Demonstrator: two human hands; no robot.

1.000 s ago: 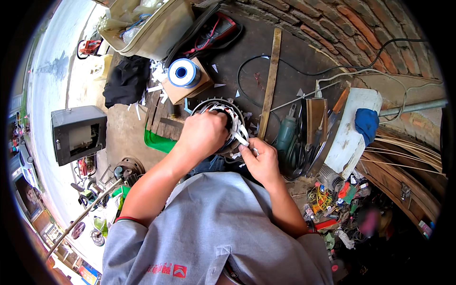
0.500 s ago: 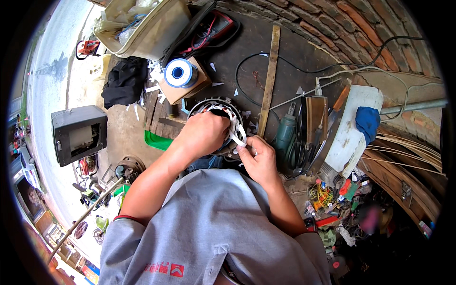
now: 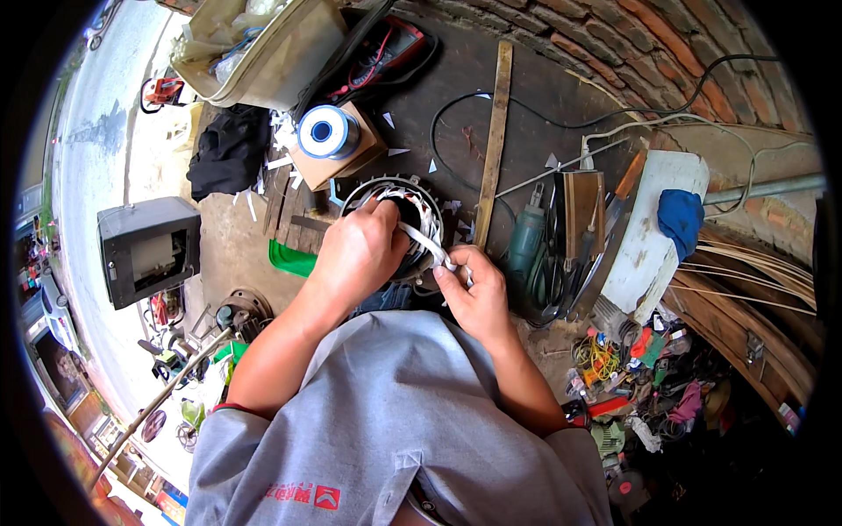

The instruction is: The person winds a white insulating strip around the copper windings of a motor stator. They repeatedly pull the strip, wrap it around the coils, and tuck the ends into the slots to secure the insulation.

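A round metal motor stator (image 3: 386,181) stands in front of me, its opening facing up, with white-wrapped winding ends around the inside. A white tape (image 3: 424,241) stretches across its near right side. My left hand (image 3: 364,245) is closed over the stator's near left part, the tape running out from its fingers; its fingertips are partly hidden. My right hand (image 3: 474,285) pinches the tape between thumb and forefinger, just outside the rim, with a short loop showing at the fingers.
A wire spool (image 3: 328,132) sits on a cardboard box (image 3: 360,145) beyond the stator. A green dustpan-like piece (image 3: 292,260) lies left. Rightward are a green power tool (image 3: 526,241), a wooden strip (image 3: 495,145) and a white board (image 3: 653,237) with a blue cloth (image 3: 680,226). Paper scraps litter the dark surface.
My left hand has drawn back from the stator's middle to its left, uncovering more of the opening. The tape now spans between both hands; my right hand has barely moved.
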